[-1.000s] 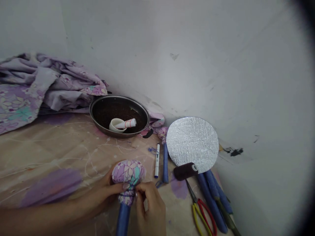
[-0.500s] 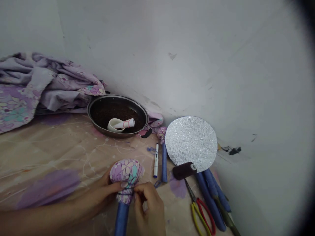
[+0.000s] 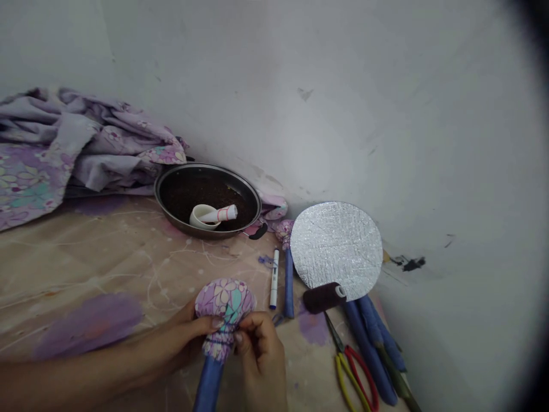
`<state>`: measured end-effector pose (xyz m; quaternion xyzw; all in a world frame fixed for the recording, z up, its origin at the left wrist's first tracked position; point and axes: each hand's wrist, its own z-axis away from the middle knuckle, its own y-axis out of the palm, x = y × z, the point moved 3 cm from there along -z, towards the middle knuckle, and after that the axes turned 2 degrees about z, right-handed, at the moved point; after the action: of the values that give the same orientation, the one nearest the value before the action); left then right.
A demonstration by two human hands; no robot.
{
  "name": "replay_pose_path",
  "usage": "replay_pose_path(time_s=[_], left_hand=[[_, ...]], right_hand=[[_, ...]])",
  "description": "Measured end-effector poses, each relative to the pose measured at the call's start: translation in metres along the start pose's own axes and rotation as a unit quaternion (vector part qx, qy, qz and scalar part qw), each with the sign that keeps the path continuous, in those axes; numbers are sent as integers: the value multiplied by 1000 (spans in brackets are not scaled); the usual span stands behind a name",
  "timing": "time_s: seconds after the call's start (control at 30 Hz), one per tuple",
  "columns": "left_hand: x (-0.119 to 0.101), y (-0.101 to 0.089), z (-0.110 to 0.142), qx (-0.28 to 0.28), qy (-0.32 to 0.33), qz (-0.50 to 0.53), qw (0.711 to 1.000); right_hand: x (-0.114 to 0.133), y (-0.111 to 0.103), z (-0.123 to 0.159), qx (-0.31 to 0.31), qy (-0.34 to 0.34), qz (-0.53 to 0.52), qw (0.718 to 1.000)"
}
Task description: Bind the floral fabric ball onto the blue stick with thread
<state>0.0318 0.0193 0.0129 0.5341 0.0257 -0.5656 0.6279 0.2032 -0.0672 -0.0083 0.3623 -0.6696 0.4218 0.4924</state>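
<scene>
A round pad wrapped in purple floral cloth (image 3: 225, 300) sits on top of a blue stick (image 3: 209, 383) near the bottom middle. My left hand (image 3: 184, 335) grips the gathered cloth at the neck from the left, fingers closed on it. From the right, my right hand (image 3: 259, 355) pinches the same gathered cloth just below the pad, fingers curled. What the right fingertips hold besides the cloth is too small to see.
A dark pan (image 3: 171, 200) with brown grains and a white scoop (image 3: 212, 216) stands by the wall. Crumpled purple fabric (image 3: 64, 154) lies at the left. A silver disc (image 3: 335, 249), dark thread spool (image 3: 322, 297), marker (image 3: 274, 278), blue sticks (image 3: 369, 343) and red-yellow scissors (image 3: 355, 380) lie to the right.
My right hand has shifted slightly up along the gathered neck of the cloth. The blue stick leans a little more to the left. The view has barely moved.
</scene>
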Motion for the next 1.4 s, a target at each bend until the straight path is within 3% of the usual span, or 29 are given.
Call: replay_pose_path(time_s=[0.27, 0.47, 0.63, 0.97, 1.1, 1.23, 1.4], left_hand=[[-3, 5, -1, 11, 9, 30, 999], [1, -1, -4, 5, 15, 55, 998], [10, -8, -9, 22, 5, 55, 998], [-5, 7, 1, 26, 29, 1, 999], [13, -7, -11, 3, 53, 22, 998], [30, -21, -23, 3, 92, 17, 996], [29, -20, -21, 37, 120, 9, 992]], right_hand=[[14, -7, -3, 13, 6, 30, 999], [29, -11, -8, 17, -126, 114, 985], [22, -7, -9, -4, -188, 108, 976], [11, -3, -7, -46, -159, 117, 979], [31, -13, -12, -19, -177, 150, 973], [67, -23, -15, -29, -231, 233, 944], [89, -7, -11, -5, -268, 321, 908]])
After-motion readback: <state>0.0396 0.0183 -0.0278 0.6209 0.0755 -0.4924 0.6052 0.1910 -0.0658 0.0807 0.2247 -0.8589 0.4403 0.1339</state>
